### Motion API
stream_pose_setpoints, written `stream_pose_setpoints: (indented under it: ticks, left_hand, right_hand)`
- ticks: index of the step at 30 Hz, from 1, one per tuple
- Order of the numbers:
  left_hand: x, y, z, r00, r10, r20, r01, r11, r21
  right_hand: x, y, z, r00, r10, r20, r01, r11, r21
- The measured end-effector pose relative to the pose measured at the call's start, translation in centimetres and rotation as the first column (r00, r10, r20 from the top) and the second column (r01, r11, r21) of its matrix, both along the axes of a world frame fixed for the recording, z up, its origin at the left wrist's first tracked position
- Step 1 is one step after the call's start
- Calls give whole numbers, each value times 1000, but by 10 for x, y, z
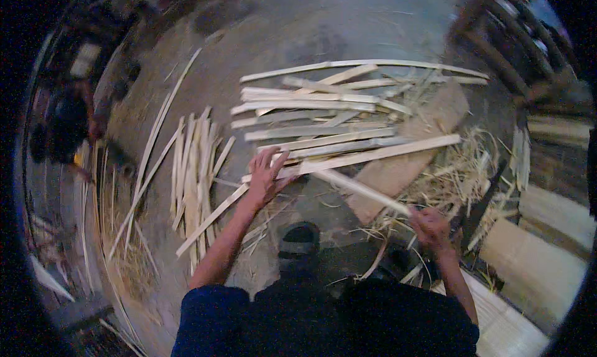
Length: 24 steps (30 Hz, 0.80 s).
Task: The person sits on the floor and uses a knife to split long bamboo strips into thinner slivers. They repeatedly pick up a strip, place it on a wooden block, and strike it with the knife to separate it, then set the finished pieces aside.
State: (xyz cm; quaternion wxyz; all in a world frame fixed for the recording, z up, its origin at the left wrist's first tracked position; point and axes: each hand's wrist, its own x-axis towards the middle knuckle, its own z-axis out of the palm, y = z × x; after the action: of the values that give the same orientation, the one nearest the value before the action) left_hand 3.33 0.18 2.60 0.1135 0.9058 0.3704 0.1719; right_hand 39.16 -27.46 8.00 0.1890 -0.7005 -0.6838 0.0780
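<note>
My right hand (430, 227) is closed around the near end of a pale split bamboo strip (360, 190). That strip slants away to the left, its far end by the pile near my other hand. With fingers spread, my left hand (267, 175) lies over the left ends of several pale strips and seems to touch them. One long strip (398, 153) of the pile reaches right, across a brown flat board (398, 183). More bamboo strips (311, 105) lie loosely stacked beyond. Motion blur softens both hands.
A second bundle of strips (198, 164) lies on the floor at left, with long thin strips (163, 117) beside it. Curly shavings (466, 176) heap up at right, near wooden blocks (528, 264). Another person (68, 120) is at the far left.
</note>
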Motion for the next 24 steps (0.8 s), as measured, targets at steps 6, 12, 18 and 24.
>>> stream_pose_setpoints:
  ticks: [6, 12, 18, 24]
  left_hand:
    - [-31, -19, -6, 600, 727, 334, -692, 681, -239]
    - [-57, -30, -36, 489, 834, 258, -701, 551, -453]
    - [-61, -39, -41, 482, 828, 287, -646, 557, -522]
    - [-51, -40, -47, 441, 840, 315, -599, 537, -594]
  right_hand:
    - [-16, 83, 5, 995, 76, 70, -80, 995, 56]
    - [-40, 170, -1, 929, 356, 103, -354, 935, -37]
    - [-55, 202, -8, 887, 439, 139, -433, 898, -77]
    - [-45, 207, -11, 887, 449, 113, -430, 889, -158]
